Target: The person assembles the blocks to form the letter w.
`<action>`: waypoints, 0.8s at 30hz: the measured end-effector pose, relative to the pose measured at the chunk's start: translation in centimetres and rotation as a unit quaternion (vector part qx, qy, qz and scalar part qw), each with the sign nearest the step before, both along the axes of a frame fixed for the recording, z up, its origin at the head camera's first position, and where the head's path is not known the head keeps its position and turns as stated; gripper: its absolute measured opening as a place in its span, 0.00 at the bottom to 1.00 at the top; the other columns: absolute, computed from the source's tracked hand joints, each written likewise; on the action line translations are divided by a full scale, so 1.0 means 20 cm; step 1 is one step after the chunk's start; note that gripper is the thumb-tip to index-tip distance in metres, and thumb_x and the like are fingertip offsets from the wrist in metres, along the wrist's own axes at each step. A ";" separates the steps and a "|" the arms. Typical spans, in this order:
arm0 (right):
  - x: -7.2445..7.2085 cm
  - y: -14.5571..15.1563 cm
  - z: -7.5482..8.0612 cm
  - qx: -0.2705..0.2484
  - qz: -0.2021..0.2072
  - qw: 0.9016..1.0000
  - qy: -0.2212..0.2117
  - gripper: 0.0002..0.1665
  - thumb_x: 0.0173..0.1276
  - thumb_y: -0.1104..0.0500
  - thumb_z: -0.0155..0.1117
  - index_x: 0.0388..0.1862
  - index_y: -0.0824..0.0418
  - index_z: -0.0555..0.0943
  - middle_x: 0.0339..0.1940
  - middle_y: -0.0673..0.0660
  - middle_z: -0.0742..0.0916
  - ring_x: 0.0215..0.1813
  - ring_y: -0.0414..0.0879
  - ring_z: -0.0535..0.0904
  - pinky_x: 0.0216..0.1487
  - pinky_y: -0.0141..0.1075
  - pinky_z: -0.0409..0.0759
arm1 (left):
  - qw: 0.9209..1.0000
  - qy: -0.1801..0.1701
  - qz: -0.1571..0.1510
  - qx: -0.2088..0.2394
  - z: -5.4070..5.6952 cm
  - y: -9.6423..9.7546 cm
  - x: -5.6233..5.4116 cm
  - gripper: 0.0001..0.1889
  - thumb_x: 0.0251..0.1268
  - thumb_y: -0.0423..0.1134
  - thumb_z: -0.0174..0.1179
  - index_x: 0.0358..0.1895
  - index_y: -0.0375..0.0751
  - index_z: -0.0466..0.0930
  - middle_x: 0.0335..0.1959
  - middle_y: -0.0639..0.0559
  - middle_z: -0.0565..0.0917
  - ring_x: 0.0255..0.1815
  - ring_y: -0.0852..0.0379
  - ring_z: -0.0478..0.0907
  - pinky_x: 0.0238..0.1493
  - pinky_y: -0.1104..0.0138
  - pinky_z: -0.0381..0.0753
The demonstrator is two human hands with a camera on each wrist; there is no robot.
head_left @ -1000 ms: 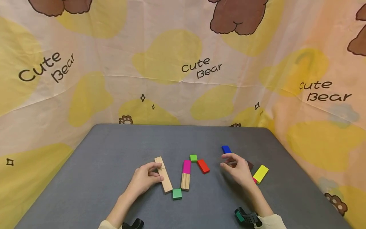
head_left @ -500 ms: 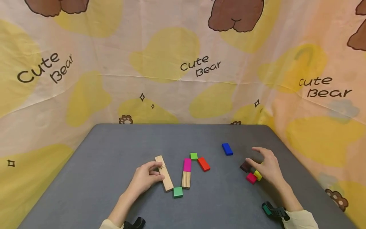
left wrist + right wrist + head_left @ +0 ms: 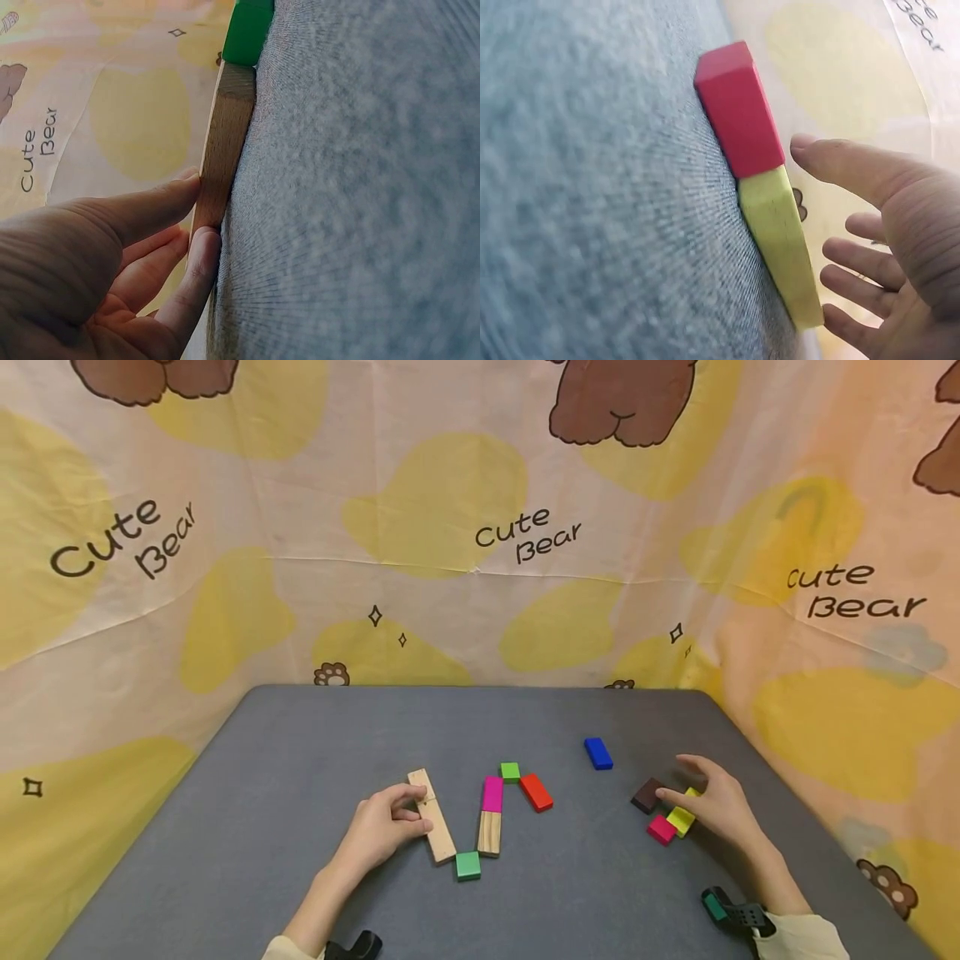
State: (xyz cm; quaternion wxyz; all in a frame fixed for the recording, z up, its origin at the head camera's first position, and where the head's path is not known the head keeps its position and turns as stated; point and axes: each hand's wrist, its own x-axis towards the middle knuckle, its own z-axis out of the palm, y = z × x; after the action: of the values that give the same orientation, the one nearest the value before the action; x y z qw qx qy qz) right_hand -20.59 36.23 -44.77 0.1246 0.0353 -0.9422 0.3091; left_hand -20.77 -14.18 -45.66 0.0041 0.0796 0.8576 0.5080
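My left hand [image 3: 384,827] holds a plain wooden block [image 3: 437,833], which lies end to end with another wooden block [image 3: 417,775]. Seen from the left wrist, thumb and fingertips touch the wooden block, whose far end meets a green block [image 3: 250,34]. On the right, my right hand [image 3: 720,806] hovers by a yellow block [image 3: 681,820], partly covering it in the head view. Its thumb and fingers are spread, with nothing gripped. Touching the yellow block is a pinkish-red block [image 3: 739,109]. A dark brown block [image 3: 647,795] lies just left of the right thumb.
From the green block, a zigzag runs on through a striped wooden block [image 3: 490,833], a magenta block [image 3: 492,793], a light green block [image 3: 510,772] and a red block [image 3: 536,792]. A blue block [image 3: 598,753] lies farther back on the grey table [image 3: 322,735]. Behind hangs a patterned cloth [image 3: 435,510].
My right hand has moved right, from near the blue block to the yellow block, and its fingers have spread. The left hand stays on the wooden block.
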 end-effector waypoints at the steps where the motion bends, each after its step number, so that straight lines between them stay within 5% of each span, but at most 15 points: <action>1: 0.00 0.01 -0.01 -0.005 0.001 1.000 -0.002 0.46 0.60 0.41 0.74 0.67 0.69 0.70 0.61 0.71 0.77 0.58 0.68 0.74 0.53 0.62 0.72 | 1.000 0.001 0.000 0.000 0.00 0.00 0.00 0.23 0.51 0.34 0.76 0.54 0.42 0.83 0.51 0.49 0.84 0.39 0.58 0.84 0.39 0.61 0.81; 7: -0.01 0.04 -0.03 -0.019 0.008 1.000 -0.009 0.43 0.61 0.43 0.74 0.65 0.69 0.72 0.58 0.68 0.80 0.57 0.64 0.77 0.54 0.55 0.75 | 1.000 0.003 -0.001 0.000 0.00 0.00 0.00 0.23 0.51 0.34 0.76 0.54 0.42 0.83 0.51 0.49 0.84 0.39 0.59 0.84 0.39 0.61 0.81; 15: -0.01 0.04 -0.03 -0.031 0.019 0.999 -0.022 0.40 0.60 0.42 0.74 0.63 0.65 0.75 0.54 0.61 0.83 0.54 0.57 0.78 0.46 0.31 0.75 | 1.000 -0.001 0.002 -0.001 0.00 0.00 0.00 0.23 0.51 0.34 0.76 0.54 0.42 0.83 0.51 0.49 0.85 0.38 0.59 0.84 0.39 0.61 0.81; 24: -0.03 0.00 -0.04 -0.038 0.048 0.997 -0.044 0.43 0.57 0.44 0.77 0.64 0.65 0.74 0.54 0.59 0.84 0.54 0.56 0.77 0.52 0.50 0.74 | 1.000 0.001 0.003 -0.002 0.00 0.00 0.00 0.23 0.51 0.34 0.76 0.54 0.43 0.83 0.51 0.49 0.84 0.38 0.59 0.84 0.40 0.60 0.81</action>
State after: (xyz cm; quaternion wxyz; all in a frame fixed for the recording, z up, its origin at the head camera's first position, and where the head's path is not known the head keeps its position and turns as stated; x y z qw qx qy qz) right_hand -21.15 36.20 -45.56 0.0689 0.0619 -0.9315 0.3518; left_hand -20.72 -14.24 -45.62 0.0022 0.0779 0.8586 0.5066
